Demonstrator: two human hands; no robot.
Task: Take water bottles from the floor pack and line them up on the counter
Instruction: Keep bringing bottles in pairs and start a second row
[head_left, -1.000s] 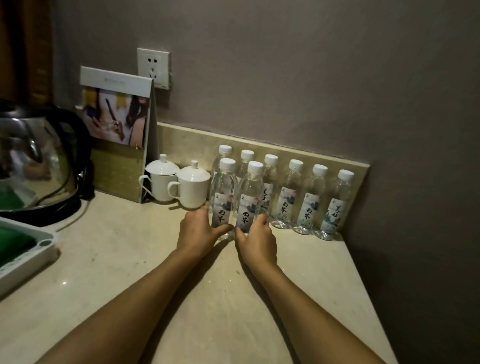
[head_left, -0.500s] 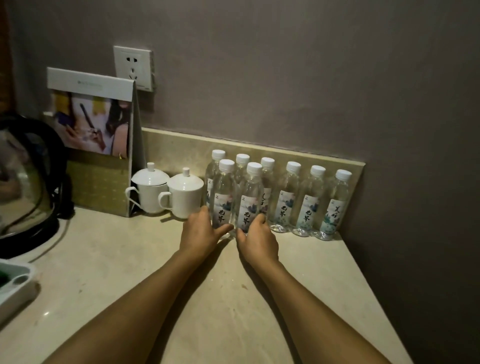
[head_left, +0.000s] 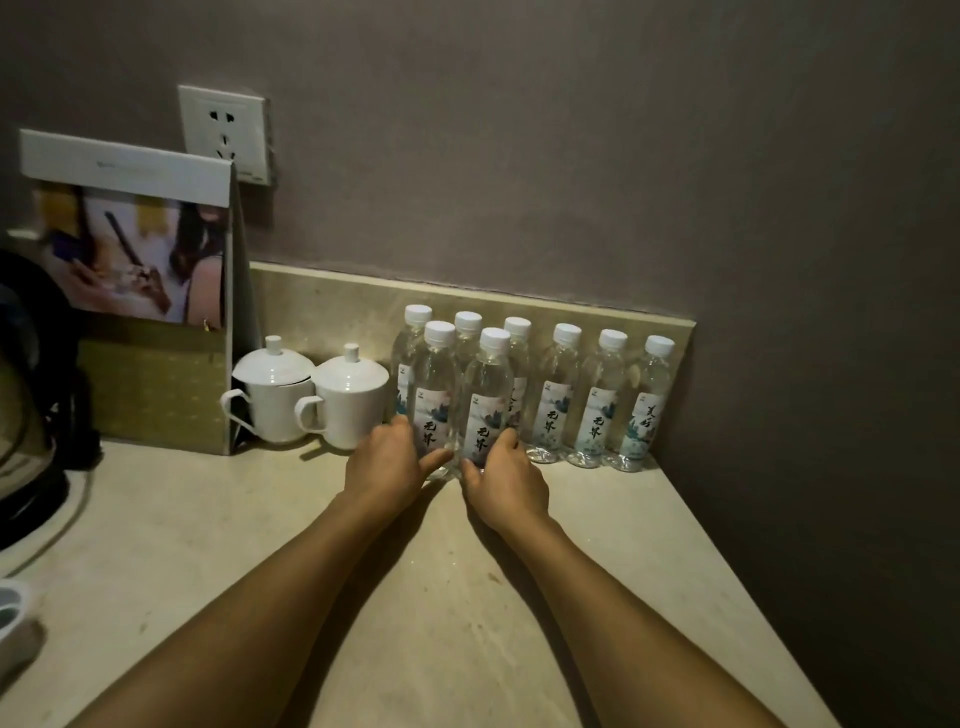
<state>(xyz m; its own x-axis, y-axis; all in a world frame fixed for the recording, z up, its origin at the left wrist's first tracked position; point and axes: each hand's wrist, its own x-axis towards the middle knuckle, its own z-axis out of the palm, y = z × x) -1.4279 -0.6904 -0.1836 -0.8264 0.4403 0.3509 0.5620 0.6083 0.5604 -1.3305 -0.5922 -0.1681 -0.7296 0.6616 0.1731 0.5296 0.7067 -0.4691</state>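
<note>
Hands (head_left: 387, 460) (head_left: 506, 480) — on front bottles (head_left: 435, 395)

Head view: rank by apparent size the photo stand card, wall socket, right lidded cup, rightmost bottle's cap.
1. photo stand card
2. right lidded cup and wall socket: look alike, and the cup is nearer the camera, so unranked
3. rightmost bottle's cap

counter (head_left: 467, 597) front: open | left: lidded cups (head_left: 311, 400) beside bottles (head_left: 556, 395) | behind: backsplash (head_left: 332, 306)
</note>
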